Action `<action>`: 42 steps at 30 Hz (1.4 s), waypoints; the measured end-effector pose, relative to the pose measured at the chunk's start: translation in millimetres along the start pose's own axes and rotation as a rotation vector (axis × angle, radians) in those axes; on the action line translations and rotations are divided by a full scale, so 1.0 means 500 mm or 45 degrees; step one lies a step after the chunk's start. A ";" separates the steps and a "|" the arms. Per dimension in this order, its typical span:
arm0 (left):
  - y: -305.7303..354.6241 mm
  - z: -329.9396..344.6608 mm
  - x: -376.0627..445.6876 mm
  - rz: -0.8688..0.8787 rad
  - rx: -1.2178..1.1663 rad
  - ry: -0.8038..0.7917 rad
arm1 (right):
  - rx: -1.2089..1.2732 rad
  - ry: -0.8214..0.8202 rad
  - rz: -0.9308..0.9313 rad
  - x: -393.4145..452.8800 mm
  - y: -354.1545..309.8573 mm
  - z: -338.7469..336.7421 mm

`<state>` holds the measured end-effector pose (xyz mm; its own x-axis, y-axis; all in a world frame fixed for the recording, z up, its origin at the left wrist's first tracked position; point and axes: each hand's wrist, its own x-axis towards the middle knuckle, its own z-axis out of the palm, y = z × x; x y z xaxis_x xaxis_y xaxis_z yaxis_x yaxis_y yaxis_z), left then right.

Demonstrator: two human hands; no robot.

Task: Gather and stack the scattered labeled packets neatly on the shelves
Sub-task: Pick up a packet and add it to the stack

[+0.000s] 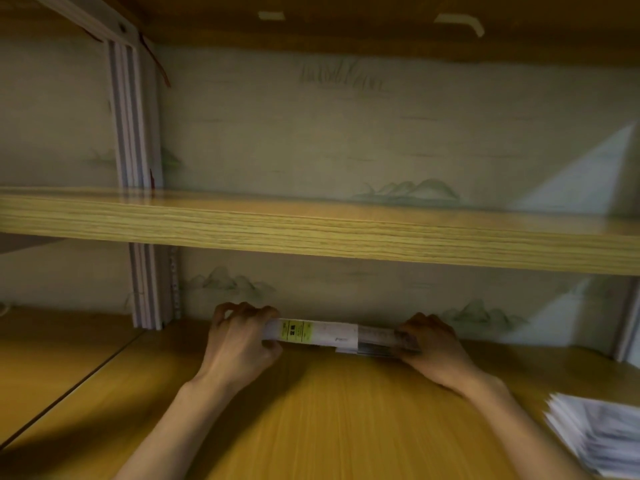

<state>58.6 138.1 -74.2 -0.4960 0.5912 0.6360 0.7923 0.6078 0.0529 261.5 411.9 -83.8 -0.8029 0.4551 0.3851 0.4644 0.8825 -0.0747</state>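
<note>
Left edge: white upright [145, 258] carried the wooden shelves; the upper shelf [311, 233] had nothing visible on it.

Left hand [239, 344] gripped the left end of the packet bundle [329, 336], fingers curled over the top edge, thumb underneath. Looked like an end clamp, so the packets couldn't slide out sideways.

The bundle lay flat and lengthwise on the lower shelf [311, 410], close against the painted back wall [346, 133]. Yellow label [294, 332] faced up near the left end. Probably squared against the wall to use it as an alignment stop, label kept readable. Frame was blurred, so packet count unclear.

Right hand [433, 348] held the opposite end, fingers wrapped over the top, pinching the stack. Both ends squeezed inward, likely to even the edges. Right end looked slightly fanned, so I'd say not fully squared yet.

Far right: loose white packets [595, 434] lay splayed near the shelf's front corner, well apart from the bundle. Presumably next to gather.
</note>
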 end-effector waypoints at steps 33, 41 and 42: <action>-0.054 -0.098 -0.064 -0.117 -0.174 -0.035 | 0.378 -0.220 -0.140 -0.164 -0.031 -0.110; -0.050 -0.103 -0.080 -0.110 -0.202 -0.094 | 0.482 -0.336 -0.142 -0.229 -0.020 -0.092; -0.050 -0.102 -0.082 -0.106 -0.204 -0.096 | 0.500 -0.342 -0.139 -0.233 -0.018 -0.093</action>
<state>77.5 71.6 -62.3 -0.5825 0.5839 0.5655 0.7910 0.5675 0.2287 367.9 345.4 -85.3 -0.9312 0.3261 0.1627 0.2373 0.8816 -0.4081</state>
